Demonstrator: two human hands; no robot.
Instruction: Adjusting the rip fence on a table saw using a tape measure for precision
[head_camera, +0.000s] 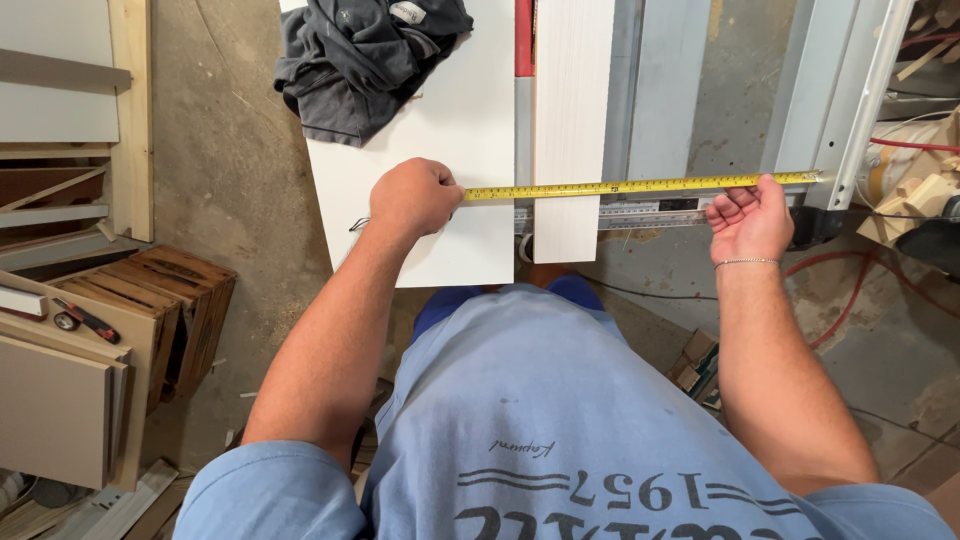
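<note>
A yellow tape measure blade (640, 185) stretches level across a white board (470, 140), a pale narrow plank (570, 100) and the grey saw table (665, 90). My left hand (413, 197) is closed around the tape's case, which is hidden inside the fist, resting on the white board. My right hand (750, 218) pinches the blade near its far end, which reaches the table's metal rail (845, 110). A thin bracelet circles my right wrist.
A dark crumpled garment (360, 55) lies on the white board's far end. Wooden crates (170, 300) and stacked panels (55, 400) stand at the left. Wood offcuts (920, 190) and a red cable (850, 300) lie at the right on the dusty floor.
</note>
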